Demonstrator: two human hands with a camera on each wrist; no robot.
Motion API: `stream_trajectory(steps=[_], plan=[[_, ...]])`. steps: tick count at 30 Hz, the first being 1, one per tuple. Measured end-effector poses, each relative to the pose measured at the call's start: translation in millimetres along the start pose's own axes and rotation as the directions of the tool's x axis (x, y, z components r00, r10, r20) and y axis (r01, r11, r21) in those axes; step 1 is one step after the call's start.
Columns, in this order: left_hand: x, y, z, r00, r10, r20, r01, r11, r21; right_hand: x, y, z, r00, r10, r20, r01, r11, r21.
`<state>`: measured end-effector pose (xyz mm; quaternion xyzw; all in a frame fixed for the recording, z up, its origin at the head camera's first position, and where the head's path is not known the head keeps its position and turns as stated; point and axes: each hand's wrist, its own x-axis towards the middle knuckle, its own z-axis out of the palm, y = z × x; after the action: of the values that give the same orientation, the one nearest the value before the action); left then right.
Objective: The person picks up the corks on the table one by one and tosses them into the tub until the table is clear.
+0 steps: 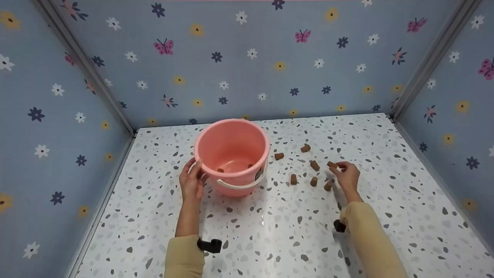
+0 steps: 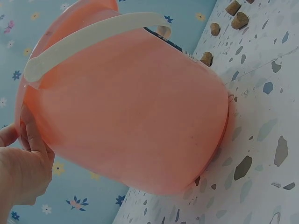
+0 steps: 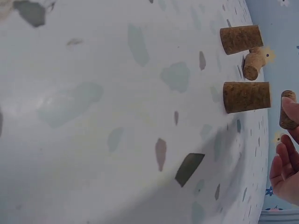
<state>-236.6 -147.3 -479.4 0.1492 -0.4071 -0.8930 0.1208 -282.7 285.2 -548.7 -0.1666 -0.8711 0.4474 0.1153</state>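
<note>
A pink bucket (image 1: pixel 231 184) with a white handle (image 2: pixel 93 38) stands upright on the speckled table. My left hand (image 1: pixel 191 181) grips its rim on the left side, the thumb at the rim and the fingers against the outer wall. Two corks, a left one (image 1: pixel 220 170) and a right one (image 1: pixel 250 165), show inside the bucket. Over the table to the right, my right hand (image 1: pixel 348 177) pinches a brown cork (image 3: pixel 287 111) between thumb and fingers. Several loose corks lie or stand between that hand and the bucket, among them one upright cork (image 3: pixel 246 97).
Walls with flowers and butterflies enclose the speckled table (image 1: pixel 270 231) at the back (image 1: pixel 251 73), left and right. A cork (image 1: pixel 279 156) lies close to the bucket's right side, and another cork (image 1: pixel 305 148) lies farther back.
</note>
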Motion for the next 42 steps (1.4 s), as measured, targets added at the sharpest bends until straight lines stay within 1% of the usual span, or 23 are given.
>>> stream_trajectory(steps=[4, 10, 13, 17, 22, 29, 35, 38, 42], plan=[[0.7, -1.1, 0.1, 1.0, 0.018, -0.001, -0.018, 1.0, -0.001, 1.1, -10, 2, 0.999, -0.047, -0.018, 0.047, 0.999, 0.0], [0.6, -0.2, -0.4, 1.0, -0.006, -0.018, 0.007, 0.999, 0.036, 0.4, -31, 5, 0.993, -0.111, -0.029, 0.111, 0.994, 0.013], [0.7, -0.2, -0.1, 1.0, -0.013, -0.023, 0.014, 0.999, 0.045, -0.7, -41, 8, 0.986, -0.164, -0.041, 0.166, 0.986, 0.032], [1.0, -0.1, -0.4, 0.999, -0.02, -0.035, 0.021, 0.998, 0.05, -4.3, -56, 13, 0.968, -0.243, -0.062, 0.246, 0.967, 0.059], [1.2, -0.2, -0.7, 0.999, -0.027, -0.035, 0.028, 0.999, 0.046, -8.8, -76, 18, 0.951, -0.304, -0.065, 0.309, 0.946, 0.094], [0.2, 0.0, -0.4, 1.0, -0.013, -0.012, 0.013, 1.0, 0.019, -14.1, -100, 25, 0.909, -0.408, -0.087, 0.417, 0.897, 0.15], [-0.2, 0.2, -0.3, 1.0, -0.005, -0.007, 0.005, 1.0, -0.003, -19.0, -117, 32, 0.879, -0.469, -0.086, 0.477, 0.853, 0.213], [-0.4, 0.1, -0.1, 1.0, -0.01, -0.007, 0.01, 1.0, -0.002, -21.1, -126, 37, 0.867, -0.49, -0.087, 0.495, 0.831, 0.253], [-0.4, 0.4, 0.1, 1.0, -0.015, -0.011, 0.015, 1.0, 0.001, -24.5, -139, 43, 0.853, -0.513, -0.095, 0.517, 0.811, 0.274]])
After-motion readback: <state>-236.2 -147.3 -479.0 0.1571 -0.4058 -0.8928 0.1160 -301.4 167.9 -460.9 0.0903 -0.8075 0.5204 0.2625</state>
